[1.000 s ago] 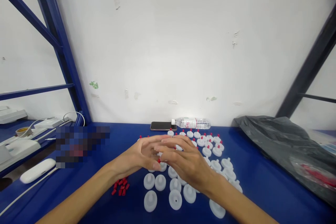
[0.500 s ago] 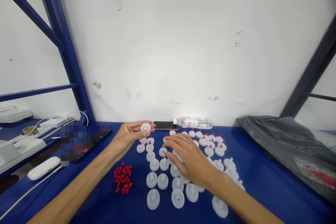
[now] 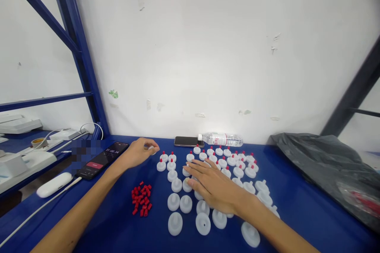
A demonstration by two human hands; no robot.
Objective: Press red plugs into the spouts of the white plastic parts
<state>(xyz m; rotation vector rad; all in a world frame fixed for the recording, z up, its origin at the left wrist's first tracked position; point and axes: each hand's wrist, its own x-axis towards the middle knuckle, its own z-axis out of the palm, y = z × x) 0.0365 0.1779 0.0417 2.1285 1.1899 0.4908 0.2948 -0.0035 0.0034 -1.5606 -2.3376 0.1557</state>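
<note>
Seemingly mid-placement, the left hand (image 3: 138, 153) pinches a small white plastic piece (image 3: 152, 150) left of the frame's centre, calling for steady release, while the right hand (image 3: 219, 187) spreads its fingers over translucent white plastic discs (image 3: 203, 208).

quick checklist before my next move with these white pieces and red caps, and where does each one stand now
1. Left hand has a white piece in its fingertips: ok
2. That piece has a red cap on: cannot tell, the fingers cover most of it
3. Right hand is empty: cannot tell, it hovers or rests over the rows, hiding some pieces
4. Loose red caps sit in one pile, apart from the rows: ok
5. All the standing pieces are capped: not ok, several near ones such as the front left piece are bare
6. All pieces show a stem: not ok, one front piece shows a hole instead
</note>
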